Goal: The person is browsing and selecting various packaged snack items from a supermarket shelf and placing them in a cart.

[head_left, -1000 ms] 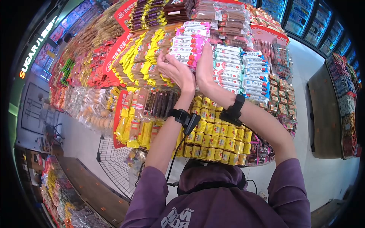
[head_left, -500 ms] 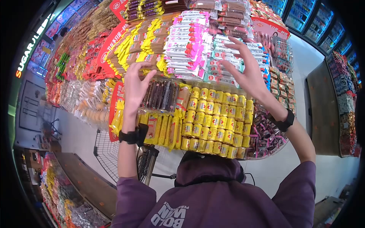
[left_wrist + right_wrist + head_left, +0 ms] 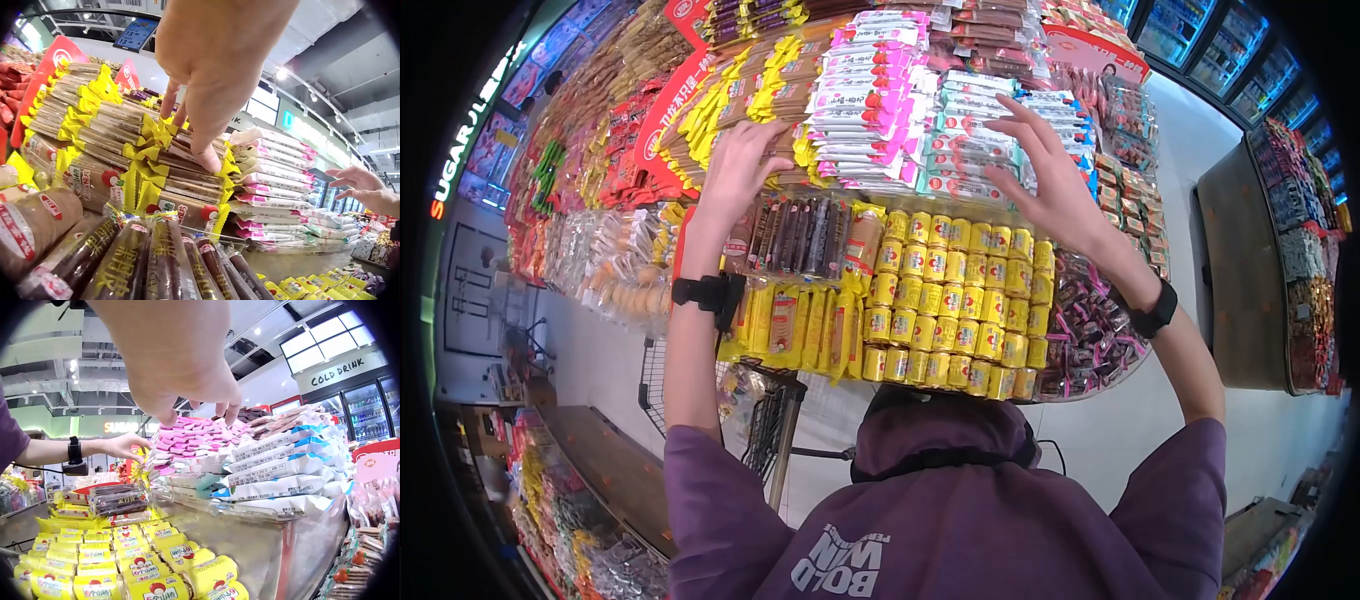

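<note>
Head view shows the left hand (image 3: 735, 178) left of centre, over the near end of the yellow-ended packets (image 3: 122, 134). Its fingers are bent and its thumb stands away from them. In the left wrist view the fingers and thumb reach down onto the top of that stack, at the middle of the frame; whether they pinch a packet cannot be told.

The right hand (image 3: 1055, 190) lies right of centre in the head view, over the mint-and-white packets (image 3: 970, 135). Its fingers are spread, with the thumb apart, and nothing shows between them; contact with the packets below is unclear.

Between the hands, at upper centre, stand the pink-and-white packets (image 3: 865, 105), their ends somewhat uneven.

The step looks like straightening these stacks. To do it well, the hands would best work from opposite sides, flat fingers pressing packet ends evenly inward, lightly enough not to crush the contents. The slick wrappers probably slide easily, so the top layers want a light touch. The wrists are best kept above the dark bars (image 3: 800, 235) and the yellow rolls (image 3: 950, 290) at the lower centre, which a low forearm could knock out of line.
</note>
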Motion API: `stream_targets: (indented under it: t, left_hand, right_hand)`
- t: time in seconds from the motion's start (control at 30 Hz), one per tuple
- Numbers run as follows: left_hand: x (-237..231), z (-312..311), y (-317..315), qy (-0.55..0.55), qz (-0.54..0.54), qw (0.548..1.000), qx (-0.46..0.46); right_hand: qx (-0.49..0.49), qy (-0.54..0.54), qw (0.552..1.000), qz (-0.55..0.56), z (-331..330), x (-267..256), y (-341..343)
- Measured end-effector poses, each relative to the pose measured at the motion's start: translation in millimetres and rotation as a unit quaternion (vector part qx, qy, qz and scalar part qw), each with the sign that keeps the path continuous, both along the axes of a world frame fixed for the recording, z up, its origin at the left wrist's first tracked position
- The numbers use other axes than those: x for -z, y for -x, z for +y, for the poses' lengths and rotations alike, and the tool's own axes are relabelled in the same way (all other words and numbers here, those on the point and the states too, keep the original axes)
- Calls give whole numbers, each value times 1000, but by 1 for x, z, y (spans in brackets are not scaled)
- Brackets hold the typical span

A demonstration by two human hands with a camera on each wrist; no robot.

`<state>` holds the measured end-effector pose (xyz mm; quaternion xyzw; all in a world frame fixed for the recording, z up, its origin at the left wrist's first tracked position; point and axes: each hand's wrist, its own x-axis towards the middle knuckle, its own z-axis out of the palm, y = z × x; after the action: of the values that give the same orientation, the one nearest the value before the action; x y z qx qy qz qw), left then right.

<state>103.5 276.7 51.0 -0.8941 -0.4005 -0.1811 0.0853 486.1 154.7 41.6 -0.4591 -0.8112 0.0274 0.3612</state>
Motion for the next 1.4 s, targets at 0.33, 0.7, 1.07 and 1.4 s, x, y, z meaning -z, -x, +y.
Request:
stream_targets:
  t: [0.33,0.7,1.07,1.4]
  left_hand:
    - [1,-1,4,-81,46,995,38]
    - [13,-1,0,-120,16,991,48]
    - [26,2,-1,-111,-28,993,31]
    - [11,-52,-24,-254,-164,951,66]
  right_hand:
    - [10,-13,999,-49,-3,10,-13]
    - [16,-40,996,-82,-3,13,-14]
    - [12,-31,989,-145,15,20,-20]
    - [10,8,995,-94,46,27,-7]
